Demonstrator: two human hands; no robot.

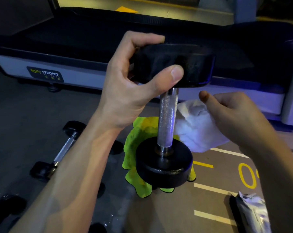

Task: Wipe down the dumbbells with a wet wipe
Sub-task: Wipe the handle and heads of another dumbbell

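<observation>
Dumbbell in work: a black round-headed dumbbell with a knurled silver steel handle (166, 118) is standing upright on one head, its lower head sitting on a crumpled lime-green microfibre cloth (135, 148) spread on the floor.
Left hand: the left hand (134, 78) is gripping the dumbbell's upper head, thumb lying across the near face and fingers curling over the far edge.
Right hand: the right hand (235, 115) is holding a crumpled white wet wipe (194, 125) just to the right of the silver handle; whether the wipe is touching the handle cannot be told.
Other dumbbells: a smaller black dumbbell with a chrome handle (58, 152) is lying on its side on the grey floor to the left, partly behind the left forearm; more dark rounded shapes are showing at the lower left, too dim to name.
Container: a crinkled silver-grey foil packet (253, 212) is lying on the floor at the lower right, its top looking ragged; its contents are not showing.
Floor: the tan floor strip with white and yellow painted lines (214, 189) is running under the packet and the cloth's right edge.
Background: a black-decked treadmill with a grey side rail (75, 71) is standing behind the dumbbell, carrying a label reading "BODY STRONG".
</observation>
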